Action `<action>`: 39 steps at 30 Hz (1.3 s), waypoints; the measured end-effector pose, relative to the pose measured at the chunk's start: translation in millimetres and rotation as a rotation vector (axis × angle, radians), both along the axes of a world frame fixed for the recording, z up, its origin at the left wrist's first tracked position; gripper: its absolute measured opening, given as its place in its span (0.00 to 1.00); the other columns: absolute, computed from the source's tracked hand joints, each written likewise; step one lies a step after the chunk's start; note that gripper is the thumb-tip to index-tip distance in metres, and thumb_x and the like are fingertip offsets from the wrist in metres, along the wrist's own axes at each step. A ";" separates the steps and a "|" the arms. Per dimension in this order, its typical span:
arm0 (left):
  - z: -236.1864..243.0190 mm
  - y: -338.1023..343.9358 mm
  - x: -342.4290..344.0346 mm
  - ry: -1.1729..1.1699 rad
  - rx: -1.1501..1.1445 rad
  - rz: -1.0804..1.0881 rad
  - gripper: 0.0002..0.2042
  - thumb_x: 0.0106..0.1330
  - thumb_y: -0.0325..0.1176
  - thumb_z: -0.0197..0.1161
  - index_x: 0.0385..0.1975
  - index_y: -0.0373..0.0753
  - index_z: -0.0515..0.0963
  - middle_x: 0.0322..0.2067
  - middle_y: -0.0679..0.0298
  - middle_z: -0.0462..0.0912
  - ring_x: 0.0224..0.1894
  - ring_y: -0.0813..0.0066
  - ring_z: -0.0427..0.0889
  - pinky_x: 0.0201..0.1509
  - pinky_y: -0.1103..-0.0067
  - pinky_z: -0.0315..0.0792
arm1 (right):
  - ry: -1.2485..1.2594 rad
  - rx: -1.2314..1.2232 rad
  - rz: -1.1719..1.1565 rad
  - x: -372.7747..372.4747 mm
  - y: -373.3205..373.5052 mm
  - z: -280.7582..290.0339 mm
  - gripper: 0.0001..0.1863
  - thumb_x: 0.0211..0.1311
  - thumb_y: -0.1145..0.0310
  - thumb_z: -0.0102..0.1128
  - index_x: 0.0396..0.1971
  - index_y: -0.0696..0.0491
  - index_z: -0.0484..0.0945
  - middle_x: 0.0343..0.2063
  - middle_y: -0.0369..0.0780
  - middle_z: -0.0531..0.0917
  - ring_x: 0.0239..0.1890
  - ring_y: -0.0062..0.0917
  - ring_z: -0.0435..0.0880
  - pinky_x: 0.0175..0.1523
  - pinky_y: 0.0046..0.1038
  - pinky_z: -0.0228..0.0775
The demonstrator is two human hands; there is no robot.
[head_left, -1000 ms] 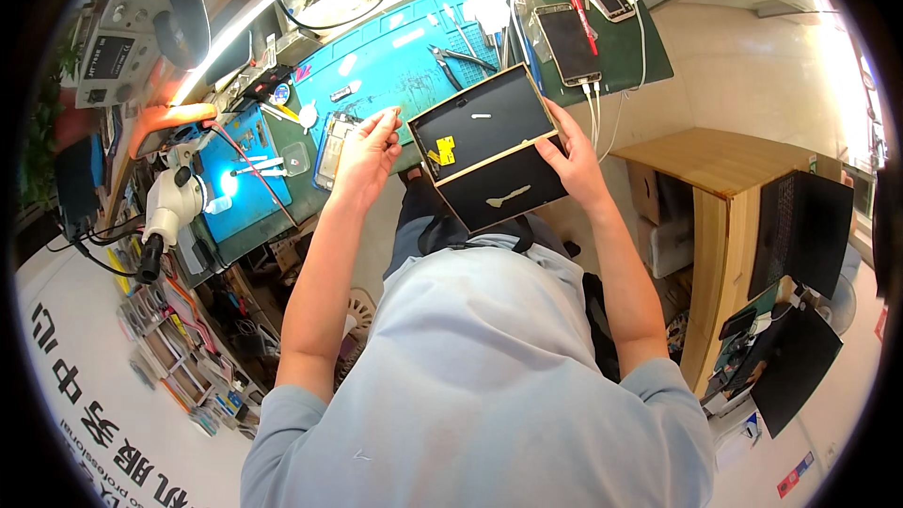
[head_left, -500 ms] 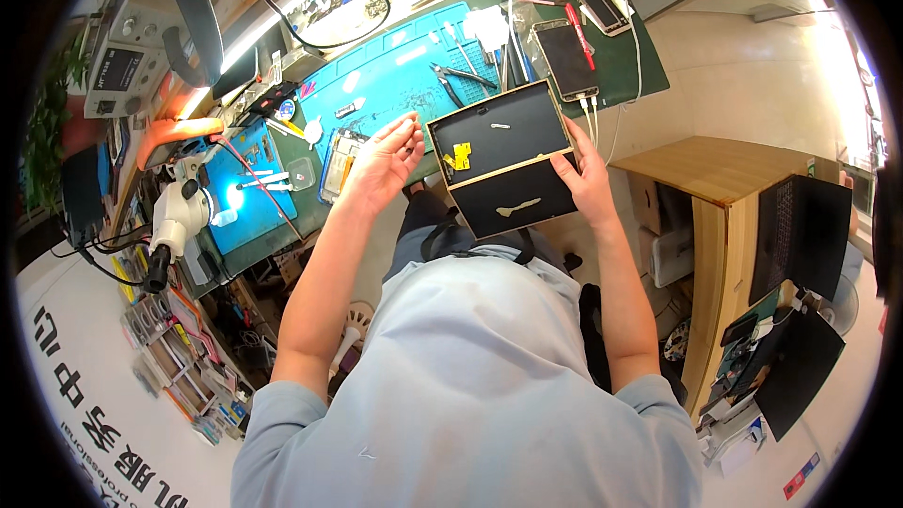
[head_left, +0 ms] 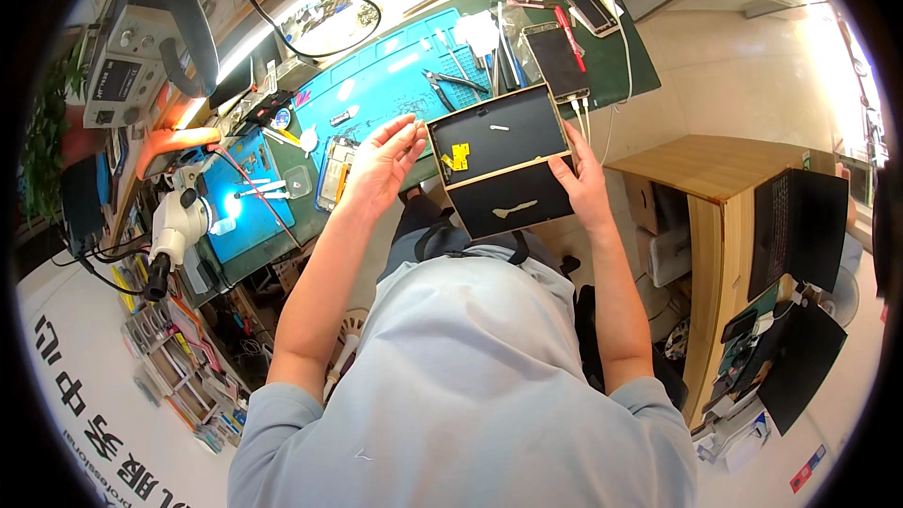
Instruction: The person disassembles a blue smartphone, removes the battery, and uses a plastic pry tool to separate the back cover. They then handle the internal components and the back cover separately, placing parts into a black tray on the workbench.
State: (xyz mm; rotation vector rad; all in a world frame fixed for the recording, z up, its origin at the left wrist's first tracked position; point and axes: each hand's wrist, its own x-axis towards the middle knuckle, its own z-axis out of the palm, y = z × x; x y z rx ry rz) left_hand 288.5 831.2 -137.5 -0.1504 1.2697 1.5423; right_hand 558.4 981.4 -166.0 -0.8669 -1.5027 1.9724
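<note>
A flat black box (head_left: 503, 169) with wooden edges, split into two shallow compartments, sits tilted over my lap at the bench edge. The upper compartment holds a small yellow part (head_left: 459, 156) and a tiny white piece; the lower one holds a thin pale strip (head_left: 514, 209). My right hand (head_left: 585, 183) grips the box's right edge. My left hand (head_left: 381, 162) hovers at the box's left corner, fingers spread and slightly curled, holding nothing that I can see.
A blue work mat (head_left: 372, 94) lies on the green bench with tweezers, pliers and small parts. Several phones (head_left: 557, 56) lie at the back right. A microscope (head_left: 174, 226) stands left. A wooden side table (head_left: 720, 188) sits to my right.
The box has shifted slightly lower and nearer me. My left hand has lifted off the box's left edge and opened; the right hand keeps its hold.
</note>
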 end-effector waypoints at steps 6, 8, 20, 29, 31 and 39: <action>5.8 2.4 3.2 0.014 -0.007 -0.017 0.16 0.67 0.24 0.59 0.54 0.30 0.71 0.48 0.55 0.78 0.50 0.69 0.80 0.54 0.79 0.78 | -0.005 0.033 -0.008 0.6 1.0 3.3 0.32 0.66 0.70 0.58 0.66 0.63 0.57 0.61 0.44 0.70 0.61 0.24 0.69 0.65 0.25 0.59; 6.9 3.2 4.9 0.013 -0.012 -0.019 0.16 0.67 0.24 0.59 0.54 0.30 0.70 0.48 0.55 0.78 0.50 0.68 0.80 0.54 0.79 0.78 | 0.002 0.025 -0.011 0.5 1.0 3.5 0.32 0.66 0.70 0.58 0.66 0.63 0.57 0.61 0.44 0.70 0.61 0.24 0.69 0.65 0.25 0.59; -4.1 -7.3 14.7 -0.017 0.033 -0.050 0.13 0.67 0.24 0.60 0.50 0.31 0.74 0.43 0.60 0.80 0.43 0.75 0.79 0.51 0.80 0.75 | -0.019 0.031 0.009 -0.7 1.2 4.4 0.31 0.67 0.71 0.57 0.66 0.62 0.57 0.61 0.44 0.70 0.62 0.26 0.69 0.66 0.26 0.58; -31.6 -39.3 7.7 -0.027 -0.099 0.098 0.18 0.65 0.20 0.61 0.54 0.30 0.69 0.46 0.56 0.78 0.47 0.70 0.80 0.51 0.81 0.79 | -0.026 0.049 0.044 -5.0 7.7 2.1 0.31 0.67 0.72 0.57 0.66 0.63 0.57 0.61 0.44 0.70 0.62 0.26 0.70 0.66 0.26 0.59; -35.8 -44.5 -5.3 -0.007 -0.146 0.104 0.18 0.64 0.20 0.61 0.54 0.31 0.69 0.45 0.55 0.78 0.47 0.69 0.80 0.50 0.80 0.79 | -0.030 0.044 0.045 -6.6 7.2 2.4 0.31 0.67 0.73 0.57 0.66 0.63 0.57 0.61 0.45 0.70 0.62 0.26 0.70 0.66 0.26 0.59; -49.5 -26.4 -74.6 0.099 -0.153 0.084 0.17 0.59 0.27 0.70 0.48 0.38 0.77 0.38 0.68 0.81 0.36 0.82 0.76 0.40 0.84 0.68 | -0.006 -0.020 -0.015 -1.9 2.4 -4.6 0.32 0.67 0.71 0.57 0.67 0.63 0.57 0.61 0.43 0.70 0.62 0.25 0.68 0.66 0.25 0.57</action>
